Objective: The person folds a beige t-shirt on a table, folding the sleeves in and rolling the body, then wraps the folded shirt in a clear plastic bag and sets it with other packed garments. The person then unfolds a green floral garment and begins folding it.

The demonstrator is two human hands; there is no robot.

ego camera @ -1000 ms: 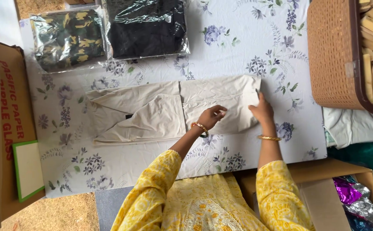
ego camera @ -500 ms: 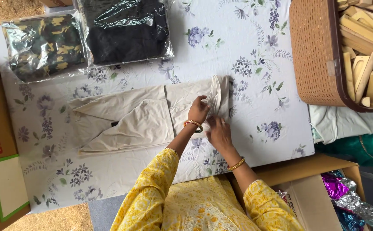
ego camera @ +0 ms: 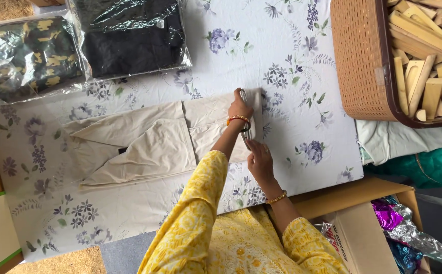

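head cam | steep downward view | close over table [ego camera: 302, 76] | far edge perhaps cropped

Yellow patterned sleeves, an orange-red bangle on the left hand [ego camera: 239, 108], a gold one on the right hand [ego camera: 259, 161].

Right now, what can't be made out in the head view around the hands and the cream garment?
- Folded right end of the cream cloth garment: covered by the left hand and right hand.
- Garment's near edge: yellow sleeve overlaps it.
- Black garment in clear plastic bag: top cut off by frame edge; glare.
- Brown woven basket: right side out of frame.
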